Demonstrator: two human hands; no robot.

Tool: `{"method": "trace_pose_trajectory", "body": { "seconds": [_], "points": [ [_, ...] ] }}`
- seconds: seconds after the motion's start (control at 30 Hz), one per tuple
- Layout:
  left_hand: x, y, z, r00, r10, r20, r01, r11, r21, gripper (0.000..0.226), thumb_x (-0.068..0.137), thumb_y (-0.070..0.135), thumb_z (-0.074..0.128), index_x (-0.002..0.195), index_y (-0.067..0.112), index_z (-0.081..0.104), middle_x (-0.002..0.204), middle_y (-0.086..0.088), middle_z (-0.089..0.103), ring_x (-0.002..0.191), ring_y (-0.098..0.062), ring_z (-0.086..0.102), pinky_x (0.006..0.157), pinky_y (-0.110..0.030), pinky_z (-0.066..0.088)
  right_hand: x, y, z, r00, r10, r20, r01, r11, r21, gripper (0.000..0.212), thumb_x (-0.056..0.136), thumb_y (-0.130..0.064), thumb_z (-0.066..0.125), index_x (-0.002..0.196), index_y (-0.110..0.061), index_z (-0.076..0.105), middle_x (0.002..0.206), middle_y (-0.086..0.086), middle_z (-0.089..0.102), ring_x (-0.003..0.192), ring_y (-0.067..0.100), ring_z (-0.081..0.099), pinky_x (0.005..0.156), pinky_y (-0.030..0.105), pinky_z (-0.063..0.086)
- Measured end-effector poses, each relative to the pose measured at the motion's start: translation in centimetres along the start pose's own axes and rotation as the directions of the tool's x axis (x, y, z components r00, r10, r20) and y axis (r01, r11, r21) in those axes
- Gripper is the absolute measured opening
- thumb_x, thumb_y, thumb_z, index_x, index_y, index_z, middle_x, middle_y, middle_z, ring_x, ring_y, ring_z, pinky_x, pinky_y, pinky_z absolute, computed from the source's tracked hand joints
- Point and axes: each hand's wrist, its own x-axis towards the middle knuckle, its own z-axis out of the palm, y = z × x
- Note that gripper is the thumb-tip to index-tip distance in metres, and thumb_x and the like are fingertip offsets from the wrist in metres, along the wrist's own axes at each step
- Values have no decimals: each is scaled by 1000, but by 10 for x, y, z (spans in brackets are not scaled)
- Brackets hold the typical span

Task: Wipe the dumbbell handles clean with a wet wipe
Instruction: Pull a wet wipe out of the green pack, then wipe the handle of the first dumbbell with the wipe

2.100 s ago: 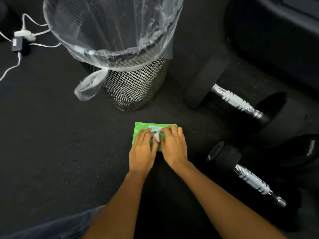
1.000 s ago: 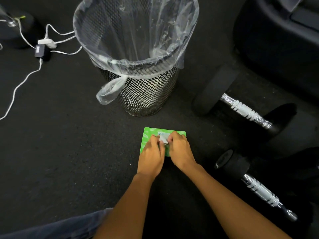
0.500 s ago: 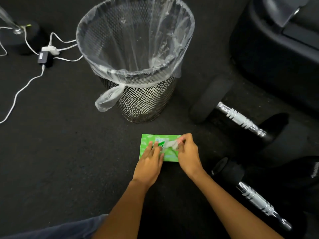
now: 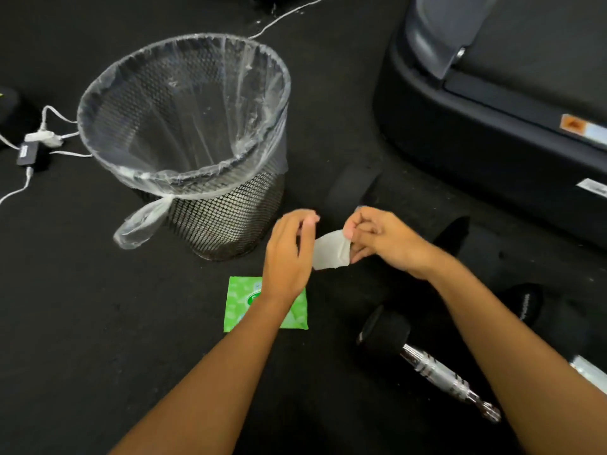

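Note:
My right hand point(image 4: 377, 241) pinches the upper corner of a folded white wet wipe point(image 4: 330, 252), held in the air above the black floor. My left hand point(image 4: 289, 254) hovers just left of the wipe with its fingers loosely extended and motion-blurred. I cannot tell whether it touches the wipe. The green wipe pack point(image 4: 238, 305) lies flat on the floor, partly under my left wrist. The nearer dumbbell point(image 4: 386, 330) lies at lower right, and its chrome handle point(image 4: 437, 372) is bare. The farther dumbbell point(image 4: 354, 188) lies behind my right hand, which hides its handle.
A black mesh waste bin point(image 4: 230, 224) lined with a clear bag stands left of my hands. A large dark machine base point(image 4: 492, 126) fills the upper right. White cables and a black adapter point(image 4: 31, 156) lie on the floor at far left. Another black dumbbell head point(image 4: 522, 307) lies at right.
My right hand has pulled the wipe out of the pack and lifted it. My left hand has come off the pack and risen beside the wipe. The pack stays on the floor.

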Motion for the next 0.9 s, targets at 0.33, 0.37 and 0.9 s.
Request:
{"method": "trace_pose_trajectory", "body": {
  "seconds": [0.33, 0.37, 0.9],
  "points": [
    [99, 61, 14, 675, -54, 736, 49, 998, 28, 17, 79, 22, 72, 95, 17, 70, 79, 0, 68, 66, 0, 57, 65, -12, 46, -22, -14, -73, 973, -107, -204, 146, 972, 186, 8, 88, 1, 55, 88, -6, 59, 79, 9, 61, 66, 13, 58, 62, 19, 52],
    [103, 63, 17, 638, -79, 766, 81, 996, 35, 17, 78, 22, 73, 94, 17, 70, 79, -2, 67, 68, -2, 57, 62, -14, 47, -21, -13, -72, 966, -104, -238, 158, 962, 221, 9, 88, 0, 55, 86, -7, 59, 79, 9, 60, 65, 13, 57, 61, 19, 51],
    [125, 55, 38, 715, -194, 671, 204, 977, 65, 5, 80, 10, 69, 83, 9, 72, 83, -13, 72, 65, -17, 67, 53, -17, 52, 14, 21, -45, 708, -137, -693, 191, 982, 2, 33, 82, 2, 62, 80, -27, 47, 83, -1, 54, 77, 15, 55, 71, 30, 49]
  ]
}}
